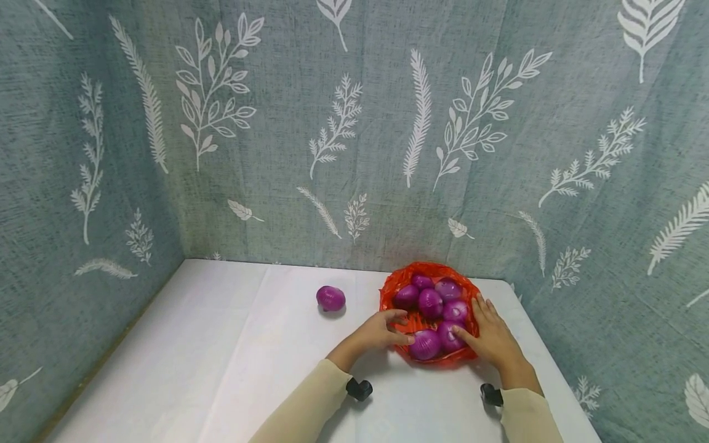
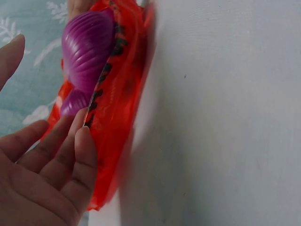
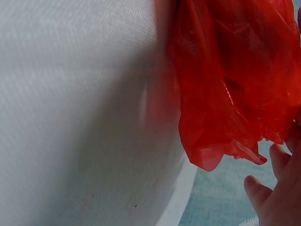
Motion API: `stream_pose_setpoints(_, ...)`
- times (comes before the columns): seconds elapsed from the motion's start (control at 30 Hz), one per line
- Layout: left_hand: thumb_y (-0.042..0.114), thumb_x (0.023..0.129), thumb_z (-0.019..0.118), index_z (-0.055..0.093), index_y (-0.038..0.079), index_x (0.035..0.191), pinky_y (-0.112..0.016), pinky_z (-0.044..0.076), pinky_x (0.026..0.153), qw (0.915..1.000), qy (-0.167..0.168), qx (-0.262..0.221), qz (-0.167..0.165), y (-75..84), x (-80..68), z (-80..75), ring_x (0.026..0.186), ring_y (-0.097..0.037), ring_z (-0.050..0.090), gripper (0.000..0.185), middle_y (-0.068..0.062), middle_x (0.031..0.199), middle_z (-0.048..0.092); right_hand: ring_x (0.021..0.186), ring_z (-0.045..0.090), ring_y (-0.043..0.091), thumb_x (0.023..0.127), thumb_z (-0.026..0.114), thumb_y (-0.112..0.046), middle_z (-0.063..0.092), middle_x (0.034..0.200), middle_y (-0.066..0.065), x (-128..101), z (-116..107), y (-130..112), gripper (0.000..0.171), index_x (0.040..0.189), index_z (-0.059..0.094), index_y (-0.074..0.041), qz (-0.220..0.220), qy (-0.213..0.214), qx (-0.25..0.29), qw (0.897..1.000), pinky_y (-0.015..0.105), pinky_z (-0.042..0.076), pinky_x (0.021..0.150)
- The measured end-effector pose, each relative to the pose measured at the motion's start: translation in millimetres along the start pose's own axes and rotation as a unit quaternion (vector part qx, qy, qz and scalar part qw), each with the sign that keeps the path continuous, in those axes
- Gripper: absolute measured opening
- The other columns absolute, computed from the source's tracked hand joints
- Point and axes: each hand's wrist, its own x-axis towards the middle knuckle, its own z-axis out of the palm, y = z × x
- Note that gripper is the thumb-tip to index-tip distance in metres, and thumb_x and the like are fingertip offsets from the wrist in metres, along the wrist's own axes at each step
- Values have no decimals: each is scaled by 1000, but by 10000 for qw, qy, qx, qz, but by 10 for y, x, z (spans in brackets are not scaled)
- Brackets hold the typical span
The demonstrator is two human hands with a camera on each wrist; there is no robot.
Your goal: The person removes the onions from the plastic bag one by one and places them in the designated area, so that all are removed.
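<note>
Red bag [image 1: 428, 289] sits open on the desk [image 1: 221, 344], far right, close to the back curtain [image 1: 354, 123]. Six purple onions [image 1: 430, 303] inside it, packed touching; the nearest one [image 1: 425, 344] lies at the bag's near rim. One loose onion [image 1: 330, 298] on the desk left of the bag, well apart from it.

Bag's right side is near the desk's right edge; little room there. Open desk to the left and near side. Curtain walls close off the far and left sides.

Left hand [image 1: 382, 332] at the bag's near-left rim, fingers curled loosely, fingertips touching the plastic just beside the nearest onion; left wrist view shows the fingers [image 2: 61, 160] against the bag [image 2: 117, 117] with that onion [image 2: 87, 52] just past them. Can't tell if it pinches the plastic. Right hand [image 1: 492, 335] lies flat on the bag's right rim, fingers straight and spread, thumb toward the near onions. Hands are apart, one each side of the bag. Right wrist view: bag [image 3: 235, 84] edge hanging over the desk edge.
</note>
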Motion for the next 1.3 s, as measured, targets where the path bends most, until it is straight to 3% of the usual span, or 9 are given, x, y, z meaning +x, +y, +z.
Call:
stream_pose_setpoints(0.3, 39, 80, 80, 49, 7, 141, -31, 56, 71, 9994, -74, 152, -313, -2, 11, 117, 85, -16, 62, 76, -6, 117, 62, 143, 8, 44, 86, 52, -70, 11, 159, 22, 1, -9, -3, 105, 153, 16, 3, 65, -70, 52, 9999, 65, 17, 109)
stream_pose_setpoints(0.5, 44, 78, 81, 50, 7, 140, -33, 56, 79, 9986, 27, 307, -436, 16, 32, 193, 98, -16, 60, 78, -1, 113, 63, 143, 9, 45, 86, 52, -70, 11, 159, 23, 26, -10, -18, 105, 152, 17, 4, -4, -135, 27, 9999, 64, 17, 109)
stream_pose_setpoints(0.8, 48, 75, 81, 51, 8, 140, -39, 51, 90, 9965, 13, 666, -504, 11, 79, 289, 103, -17, 59, 82, 1, 110, 63, 143, 9, 45, 87, 51, -70, 12, 158, 24, 51, -15, -31, 103, 152, 20, 3, -31, -197, 28, 9998, 64, 18, 109)
stream_pose_setpoints(1.07, 43, 73, 84, 51, 9, 140, -39, 52, 89, 9967, 131, 646, -463, -13, 70, 301, 105, -19, 58, 82, 0, 113, 62, 142, 11, 45, 86, 52, -70, 14, 158, 24, 65, -12, -22, 103, 152, 22, 4, -99, -116, -106, 9998, 63, 19, 108)
stream_pose_setpoints(1.3, 40, 73, 85, 52, 11, 139, -38, 54, 86, 9977, 270, 465, -416, -1, 20, 261, 103, -18, 59, 80, 3, 112, 61, 142, 10, 45, 87, 51, -70, 19, 155, 26, 85, -62, -35, 100, 150, 28, 4, -422, -120, -650, 9969, 65, 13, 109)
